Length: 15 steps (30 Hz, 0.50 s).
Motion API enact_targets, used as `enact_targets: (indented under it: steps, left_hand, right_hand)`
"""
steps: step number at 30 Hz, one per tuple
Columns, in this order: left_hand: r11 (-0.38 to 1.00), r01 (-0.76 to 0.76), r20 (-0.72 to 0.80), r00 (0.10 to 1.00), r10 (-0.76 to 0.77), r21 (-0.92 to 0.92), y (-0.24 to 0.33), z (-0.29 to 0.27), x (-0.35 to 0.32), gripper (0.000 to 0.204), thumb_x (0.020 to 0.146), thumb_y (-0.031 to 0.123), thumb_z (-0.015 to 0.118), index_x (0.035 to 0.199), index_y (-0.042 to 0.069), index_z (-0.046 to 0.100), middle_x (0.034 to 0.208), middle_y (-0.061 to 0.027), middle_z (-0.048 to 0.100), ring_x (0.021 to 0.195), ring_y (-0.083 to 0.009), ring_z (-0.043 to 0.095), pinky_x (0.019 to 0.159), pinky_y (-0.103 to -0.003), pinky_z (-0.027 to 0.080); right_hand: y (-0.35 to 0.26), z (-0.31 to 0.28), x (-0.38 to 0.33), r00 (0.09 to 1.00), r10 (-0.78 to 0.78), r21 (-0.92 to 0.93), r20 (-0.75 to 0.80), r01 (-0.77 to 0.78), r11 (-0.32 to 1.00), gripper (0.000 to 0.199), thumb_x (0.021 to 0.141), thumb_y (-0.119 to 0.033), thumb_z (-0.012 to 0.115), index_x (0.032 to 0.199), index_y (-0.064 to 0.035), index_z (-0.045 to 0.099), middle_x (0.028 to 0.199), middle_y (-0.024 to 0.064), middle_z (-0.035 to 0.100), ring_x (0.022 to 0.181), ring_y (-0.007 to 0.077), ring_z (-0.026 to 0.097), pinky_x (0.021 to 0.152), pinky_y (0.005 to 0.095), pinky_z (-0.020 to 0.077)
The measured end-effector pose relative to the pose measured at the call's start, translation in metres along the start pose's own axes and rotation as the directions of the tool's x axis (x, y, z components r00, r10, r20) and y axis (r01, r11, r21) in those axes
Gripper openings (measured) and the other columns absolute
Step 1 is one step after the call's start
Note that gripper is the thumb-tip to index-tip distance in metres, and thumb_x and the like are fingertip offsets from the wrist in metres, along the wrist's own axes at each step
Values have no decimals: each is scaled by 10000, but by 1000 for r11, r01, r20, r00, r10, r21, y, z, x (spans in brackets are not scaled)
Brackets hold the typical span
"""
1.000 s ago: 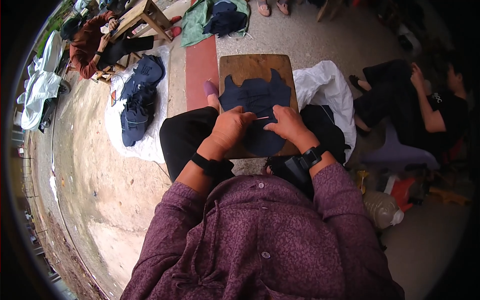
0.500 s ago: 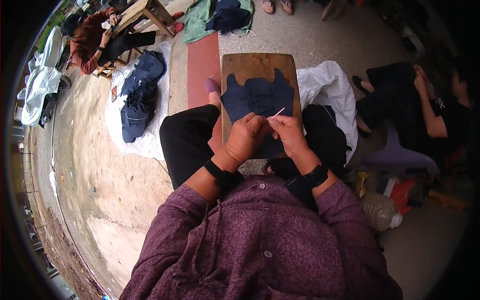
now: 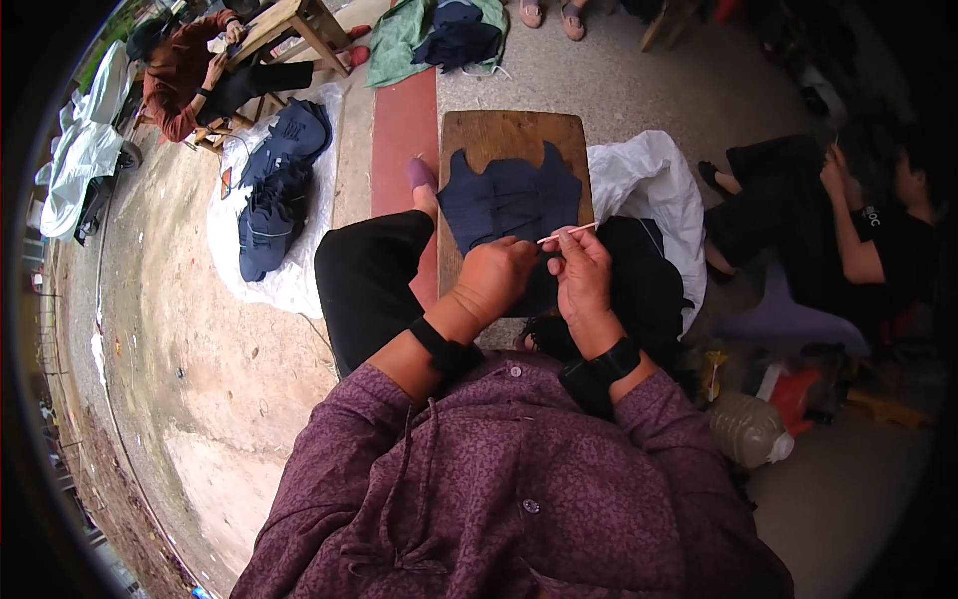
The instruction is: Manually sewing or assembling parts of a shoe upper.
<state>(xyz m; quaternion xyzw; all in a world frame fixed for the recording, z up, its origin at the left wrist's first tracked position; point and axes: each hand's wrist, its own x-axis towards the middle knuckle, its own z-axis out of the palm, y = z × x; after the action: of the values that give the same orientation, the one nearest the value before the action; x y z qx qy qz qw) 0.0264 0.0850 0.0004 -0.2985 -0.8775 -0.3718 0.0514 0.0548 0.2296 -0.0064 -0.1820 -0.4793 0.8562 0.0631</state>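
A dark blue piece of cloth (image 3: 511, 198) lies spread on a small wooden table (image 3: 511, 132) in front of my knees. My left hand (image 3: 491, 280) is closed over the near edge of the cloth. Beside it my right hand (image 3: 582, 272) pinches a thin pale stick (image 3: 567, 232) that points up and to the right. The two hands touch each other over the table's near end. Both wrists wear black bands.
Dark blue garments (image 3: 274, 190) are piled on a white sheet (image 3: 299, 280) at my left. A white sack (image 3: 644, 190) lies right of the table. One person (image 3: 848, 235) sits at the right, another (image 3: 195, 70) by a wooden bench at top left. A plastic bottle (image 3: 748, 429) lies near my right.
Both hands have drawn back from the middle of the cloth toward my body and come together. The pale stick now shows above my right fingers.
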Motion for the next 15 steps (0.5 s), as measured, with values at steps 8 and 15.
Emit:
enact_targets:
  steps: [8,15]
  left_hand:
    - [971,-211,229,956,182,109,5,0,-8,39,760,124,640,788,104,621,722,-69,594,654,-284,631,560,-387,518]
    - [970,-236,258,942,214,59,13,-6,-4,87,775,166,673,803,97,628,750,-75,600,686,-287,636,592,-383,518]
  right_hand:
    - [-16,-21,17,976,-112,148,-189,140,979,73,963,-114,546,909,-69,563,835,44,630,745,104,598,502,198,403]
    - [-35,-26,14,992,-108,227,-70,121,966,57,952,-101,566,925,-53,554,729,44,583,605,119,560,478,201,382]
